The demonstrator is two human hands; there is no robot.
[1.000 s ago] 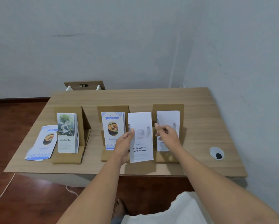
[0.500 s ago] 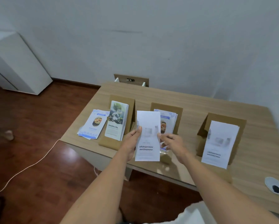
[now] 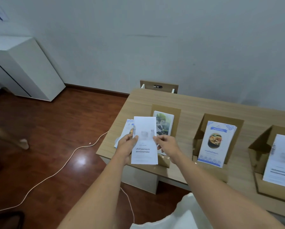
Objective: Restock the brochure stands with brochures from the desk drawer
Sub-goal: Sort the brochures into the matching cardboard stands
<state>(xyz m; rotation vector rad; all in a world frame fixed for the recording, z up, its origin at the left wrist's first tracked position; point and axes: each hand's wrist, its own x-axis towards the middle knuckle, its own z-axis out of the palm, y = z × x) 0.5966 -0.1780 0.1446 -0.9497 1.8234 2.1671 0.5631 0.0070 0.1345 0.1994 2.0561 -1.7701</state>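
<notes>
I hold a white brochure (image 3: 144, 146) upright over the desk's left end. My left hand (image 3: 126, 145) grips its left edge and my right hand (image 3: 167, 144) pinches its right edge. Behind it stands the left cardboard stand (image 3: 174, 116) with tree-picture brochures (image 3: 164, 123). The middle stand (image 3: 221, 119) holds blue-bordered food brochures (image 3: 216, 142). On the right stand (image 3: 262, 146) are white brochures (image 3: 280, 161) like the held one. A loose pile of food brochures (image 3: 126, 128) lies flat behind my left hand, mostly hidden.
The wooden desk (image 3: 196, 103) stands against a grey wall. A white cable (image 3: 56, 172) runs across the red-brown floor at the left. A white cabinet (image 3: 28, 68) stands at the far left, and another person's foot (image 3: 23, 142) is on the floor near it.
The view has swung left. The held brochure, first beside the right stand, now sits in front of the left stand, and my right hand has closed onto its right edge.
</notes>
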